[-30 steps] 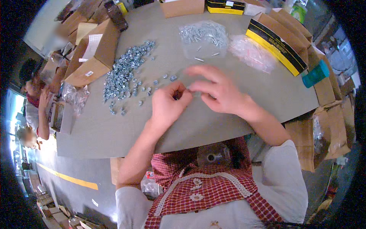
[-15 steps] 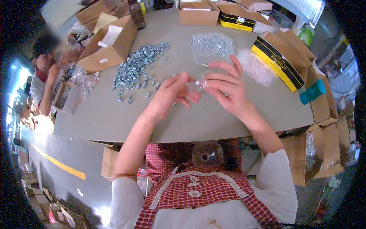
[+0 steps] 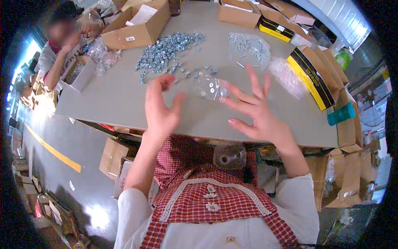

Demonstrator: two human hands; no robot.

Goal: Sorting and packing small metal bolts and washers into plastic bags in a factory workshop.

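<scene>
A small clear plastic bag [image 3: 212, 96] with a few small white round pieces in it is over the table, left of my right hand [image 3: 258, 111]. That hand's fingers are spread, the middle ones at the bag's right edge; whether they press on it is unclear. My left hand [image 3: 159, 110], blurred by motion, is apart from the bag, its thumb away from its bent fingers and nothing visible in it. Beyond the bag lies a heap of small round metal fittings [image 3: 168, 50], a few scattered near it. Farther right, metal pins [image 3: 251, 46] rest on clear plastic.
Clear plastic bags [image 3: 286, 76] lie by a black and yellow carton [image 3: 309, 76]. A teal cylinder [image 3: 341, 114] is at the right edge. A cardboard box [image 3: 137, 31] stands at the far left, where a co-worker [image 3: 62, 50] sits near a white box of metal parts [image 3: 78, 74].
My hands have moved apart, the left one away from the bag. The bag, bunched between my fingers before, now shows spread flat. The whole view has shifted slightly.
</scene>
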